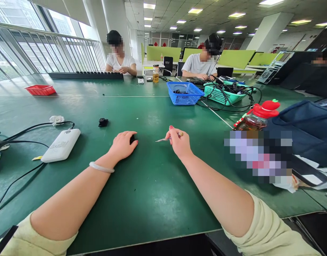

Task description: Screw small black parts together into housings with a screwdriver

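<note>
My left hand (123, 145) rests on the green table (153, 185), its fingers curled round a small black object (132, 139) that is mostly hidden under them. To its right, my right hand (180, 143) is closed on a thin pointed tool (161, 140), the tip directed left toward my left hand. The tool's handle is largely covered by the fingers. Another small black piece (103, 122) lies on the table beyond my left hand, to its left. The two hands are apart.
A white power bank (61, 145) with black cables lies left. Farther off are a red tray (40, 90), a blue basket (185, 99) and a green basket (224, 96) of cables. A red-lidded bottle (259, 115) and dark blue bag (302, 131) stand right. Two people sit opposite.
</note>
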Motion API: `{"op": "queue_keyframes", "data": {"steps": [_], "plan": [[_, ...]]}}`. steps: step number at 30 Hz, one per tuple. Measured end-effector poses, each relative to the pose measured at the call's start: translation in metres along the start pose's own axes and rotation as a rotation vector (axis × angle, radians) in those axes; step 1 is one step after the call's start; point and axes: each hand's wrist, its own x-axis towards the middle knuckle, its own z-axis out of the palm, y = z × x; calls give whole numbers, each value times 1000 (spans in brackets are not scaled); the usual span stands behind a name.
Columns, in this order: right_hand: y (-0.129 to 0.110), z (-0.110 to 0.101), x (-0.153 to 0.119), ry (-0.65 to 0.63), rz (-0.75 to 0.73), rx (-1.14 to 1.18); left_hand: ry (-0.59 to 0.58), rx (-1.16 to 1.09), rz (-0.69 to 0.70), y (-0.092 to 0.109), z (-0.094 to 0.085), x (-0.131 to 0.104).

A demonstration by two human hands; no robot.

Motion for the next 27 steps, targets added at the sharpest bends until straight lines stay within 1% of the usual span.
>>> {"op": "queue_keyframes", "data": {"steps": [3,5,7,9,13,19,27], "plan": [[-1,0,-1,-22,18,-6,54,52,-240,-38,-13,6],[-2,0,-1,-32,27,1,92,56,-371,-61,-22,9],[-2,0,-1,-39,33,4,122,40,-451,-77,-28,10],[-1,0,-1,-57,28,-1,147,19,-483,-87,-32,10],[1,1,0,-104,-11,-4,185,8,-497,-94,-37,9],[1,1,-1,-115,-10,-14,253,-6,-493,-101,-42,9],[-3,0,-2,-107,-18,-13,347,-35,-453,-94,-47,10]]}}
